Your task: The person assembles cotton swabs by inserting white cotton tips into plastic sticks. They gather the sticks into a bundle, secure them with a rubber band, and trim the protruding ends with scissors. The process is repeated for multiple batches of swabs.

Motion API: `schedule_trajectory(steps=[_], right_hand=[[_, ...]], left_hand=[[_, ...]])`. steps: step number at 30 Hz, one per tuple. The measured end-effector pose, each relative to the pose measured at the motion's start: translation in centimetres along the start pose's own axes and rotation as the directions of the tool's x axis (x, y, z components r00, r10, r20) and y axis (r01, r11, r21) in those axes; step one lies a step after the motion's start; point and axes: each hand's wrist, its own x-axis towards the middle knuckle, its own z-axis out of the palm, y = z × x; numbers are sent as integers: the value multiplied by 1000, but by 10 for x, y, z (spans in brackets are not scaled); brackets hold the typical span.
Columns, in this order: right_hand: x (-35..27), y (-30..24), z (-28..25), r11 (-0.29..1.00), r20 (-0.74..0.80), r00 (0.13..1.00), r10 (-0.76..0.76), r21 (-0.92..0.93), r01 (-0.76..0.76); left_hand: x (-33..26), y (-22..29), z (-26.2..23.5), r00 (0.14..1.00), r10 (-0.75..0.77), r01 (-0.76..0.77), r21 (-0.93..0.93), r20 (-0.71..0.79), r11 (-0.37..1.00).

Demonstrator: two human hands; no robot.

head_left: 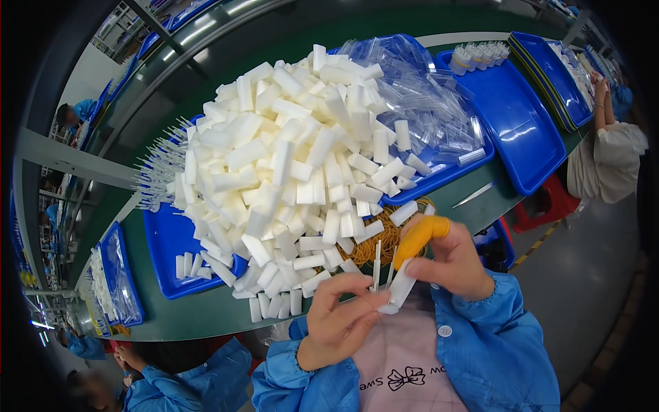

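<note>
My left hand is closed in a pinch at the lower end of a small white foam block. On the block's other side my right hand grips it between the thumb and the index finger, which wears a yellow finger cot. Thin whitish rods stand up between the two hands; which fingers hold them I cannot tell. Just beyond the hands, a tangle of tan rubber bands lies partly under a large heap of white foam blocks.
Clear plastic sleeves fill a blue tray right of the heap. Farther right is another blue tray with bundled white pieces. White thin-tipped parts lie left. Metal tweezers rest on the green table. Other people sit nearby.
</note>
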Motion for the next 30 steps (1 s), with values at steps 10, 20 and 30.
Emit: schedule_trajectory(steps=[10,20,30], right_hand=[[-5,-4,-10,990,49,996,-73,-119,79],[-17,15,-58,336,-211,977,16,-920,-204],[-21,19,-59,823,-217,976,35,-548,-151]], left_hand=[[0,-7,-8,973,-195,218,-216,125,952],[-4,-15,-8,945,-322,263,-450,-58,853],[-1,-3,-13,970,-180,194,-76,163,978]])
